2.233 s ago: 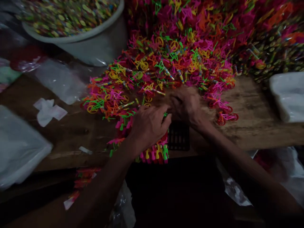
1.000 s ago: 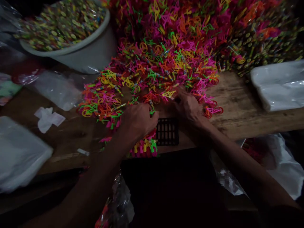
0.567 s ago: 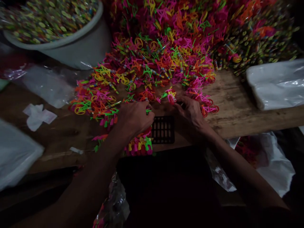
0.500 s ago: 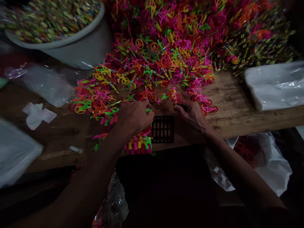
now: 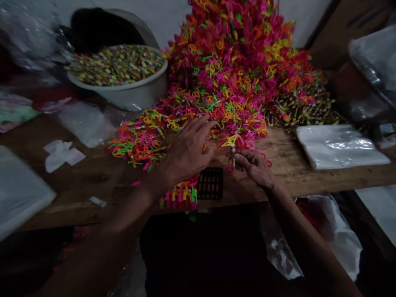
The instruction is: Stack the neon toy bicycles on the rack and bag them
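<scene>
My right hand (image 5: pixel 253 167) pinches a small printed tube (image 5: pixel 233 157) with a yellow plastic piece on its top; the tube is held upright above the wooden table. My left hand (image 5: pixel 189 145) reaches over the near edge of the heap of bright plastic toys (image 5: pixel 230 78), fingers stretched out and nothing visible in them. Between and below the hands lies a black grid tray (image 5: pixel 220 185). To its left, small coloured plastic pieces (image 5: pixel 182 196) stand close together in rows, partly covered by my left forearm.
A grey tub (image 5: pixel 123 94) full of small printed tubes stands at the back left. More loose tubes (image 5: pixel 309 109) lie right of the heap. Stacked clear plastic bags (image 5: pixel 340 144) rest on the wooden table (image 5: pixel 287 161) at right. Crumpled white paper (image 5: pixel 60 154) lies at left.
The view has tilted up, showing more of the heap and wall. My left hand has opened and reached forward to the heap. The tube in my right hand now shows upright.
</scene>
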Demonstrator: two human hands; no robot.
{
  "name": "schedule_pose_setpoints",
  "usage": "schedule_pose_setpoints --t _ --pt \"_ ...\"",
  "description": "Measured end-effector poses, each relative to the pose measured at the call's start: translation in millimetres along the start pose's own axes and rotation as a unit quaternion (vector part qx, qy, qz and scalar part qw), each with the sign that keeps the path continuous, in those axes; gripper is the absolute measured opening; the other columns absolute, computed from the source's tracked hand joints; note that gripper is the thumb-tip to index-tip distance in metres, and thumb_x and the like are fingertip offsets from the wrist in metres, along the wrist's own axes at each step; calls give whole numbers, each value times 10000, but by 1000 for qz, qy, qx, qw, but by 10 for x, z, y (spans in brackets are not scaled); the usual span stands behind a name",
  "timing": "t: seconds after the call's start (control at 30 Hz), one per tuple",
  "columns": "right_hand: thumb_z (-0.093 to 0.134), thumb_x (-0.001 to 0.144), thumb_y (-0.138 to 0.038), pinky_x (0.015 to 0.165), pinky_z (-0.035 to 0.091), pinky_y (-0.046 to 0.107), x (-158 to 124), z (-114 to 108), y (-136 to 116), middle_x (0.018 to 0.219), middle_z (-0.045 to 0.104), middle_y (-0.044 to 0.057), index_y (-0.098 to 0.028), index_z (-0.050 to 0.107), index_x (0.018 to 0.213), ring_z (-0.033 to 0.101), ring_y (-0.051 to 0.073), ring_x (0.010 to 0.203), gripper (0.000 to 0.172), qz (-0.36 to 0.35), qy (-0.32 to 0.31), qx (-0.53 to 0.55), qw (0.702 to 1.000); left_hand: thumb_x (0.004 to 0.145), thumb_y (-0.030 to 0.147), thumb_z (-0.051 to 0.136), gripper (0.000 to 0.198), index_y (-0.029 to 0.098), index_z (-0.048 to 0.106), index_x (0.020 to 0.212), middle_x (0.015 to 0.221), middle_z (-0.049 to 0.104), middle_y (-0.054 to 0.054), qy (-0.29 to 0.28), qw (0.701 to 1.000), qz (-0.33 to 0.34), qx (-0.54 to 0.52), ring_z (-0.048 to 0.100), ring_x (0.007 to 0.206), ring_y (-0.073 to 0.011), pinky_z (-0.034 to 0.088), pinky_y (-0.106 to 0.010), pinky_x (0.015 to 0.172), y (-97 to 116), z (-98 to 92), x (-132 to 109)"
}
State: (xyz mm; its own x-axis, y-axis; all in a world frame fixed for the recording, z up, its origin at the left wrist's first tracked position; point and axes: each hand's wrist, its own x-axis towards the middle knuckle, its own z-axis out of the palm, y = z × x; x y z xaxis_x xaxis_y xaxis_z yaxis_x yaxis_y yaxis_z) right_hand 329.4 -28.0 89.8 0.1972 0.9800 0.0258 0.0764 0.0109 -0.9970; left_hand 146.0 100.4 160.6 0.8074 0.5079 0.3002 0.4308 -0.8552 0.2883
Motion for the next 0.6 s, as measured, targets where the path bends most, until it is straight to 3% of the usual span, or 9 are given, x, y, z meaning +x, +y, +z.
schedule_pose_setpoints --t 0.07,0.17,0.23,0.4,0.6 --pt "697 848 -706 587 364 244 -25 -6 -31 687 570 -17 -161 727 865 449 101 616 547 3 -10 8 1000 885 204 564 651 141 481 1527 1657 456 -119 -20 999 29 -38 414 1548 -242 344 -452 1284 14 -9 120" --pt "714 853 -674 592 370 238 -61 -26 -59 718 598 -11 -160 736 861 458 92 618 514 16 -5 20 1000 929 223 525 463 188 646 1375 1416 700 -69 -92 992 -4 -91 660 1296 -221 485 -404 1153 26 15 269" --pt "728 835 -673 579 371 233 -78 -55 -85 715 600 -15 -161 740 865 448 87 605 513 30 4 26 999 946 254 541 358 202 725 1249 1246 782 -44 -107 986 -44 -118 731 1132 -210 534 -368 1061 37 35 322" --pt "775 765 -685 553 377 219 -63 -175 -164 734 603 -16 -155 742 902 472 87 606 548 77 -1 39 996 938 285 617 301 200 756 1191 1198 792 -61 -99 986 -82 -103 733 1096 -226 529 -353 1016 94 6 355" --pt "684 868 -596 515 276 210 -40 -275 -292 654 481 -60 -156 739 957 357 72 561 452 67 11 -27 997 970 244 416 348 188 735 1097 1107 790 -105 -171 985 -5 2 732 1042 -271 525 -395 944 253 -186 390"
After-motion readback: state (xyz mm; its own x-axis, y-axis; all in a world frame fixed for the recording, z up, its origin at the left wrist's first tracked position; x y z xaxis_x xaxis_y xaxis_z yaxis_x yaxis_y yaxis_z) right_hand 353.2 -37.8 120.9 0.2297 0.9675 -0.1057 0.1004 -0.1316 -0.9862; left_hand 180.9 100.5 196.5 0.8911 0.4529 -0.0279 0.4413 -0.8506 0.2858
